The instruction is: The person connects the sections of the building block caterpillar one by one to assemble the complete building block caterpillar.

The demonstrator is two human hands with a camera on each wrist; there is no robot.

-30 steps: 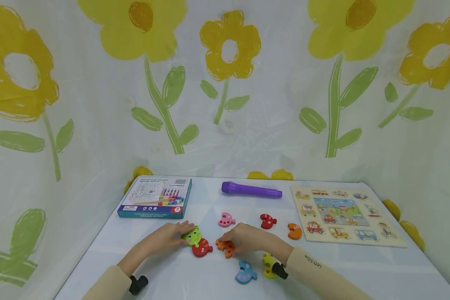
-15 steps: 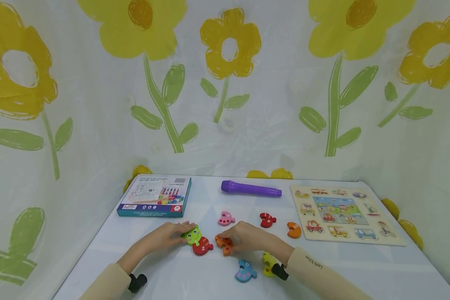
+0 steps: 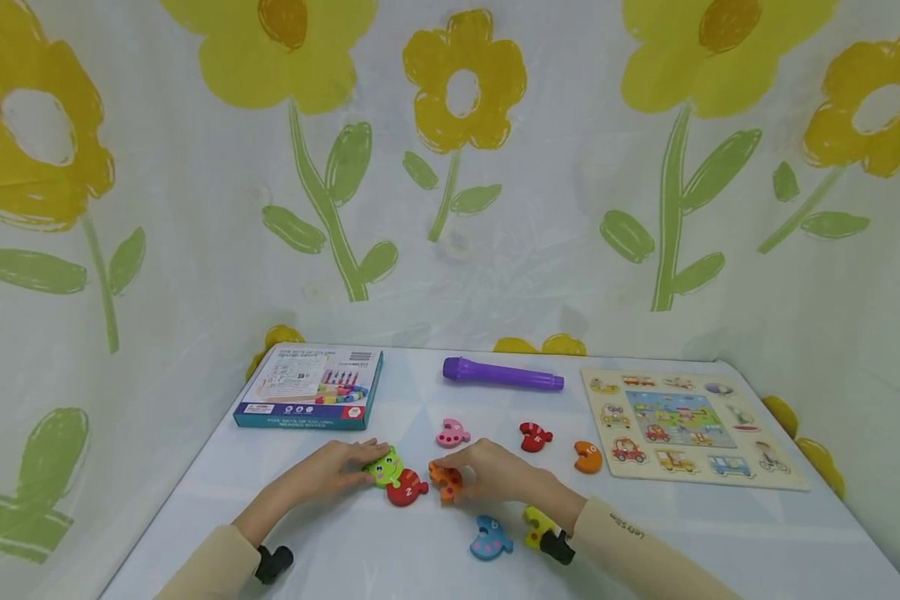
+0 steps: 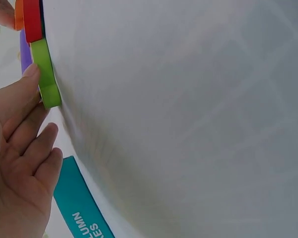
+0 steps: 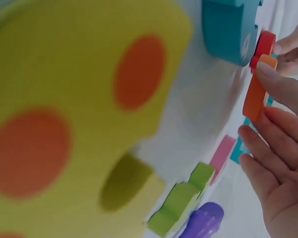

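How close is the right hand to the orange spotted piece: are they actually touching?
Touching. The right wrist view shows it: the right hand has its thumb against the orange spotted piece, with no gap between.

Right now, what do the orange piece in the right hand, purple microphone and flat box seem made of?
Orange piece: probably painted wood, smooth; its thick, flat-cut edge suggests it, though plastic is possible. Purple microphone: likely plastic, glossy; one even colour with soft highlights. Flat box: apparently printed cardboard; straight edges, lettering.
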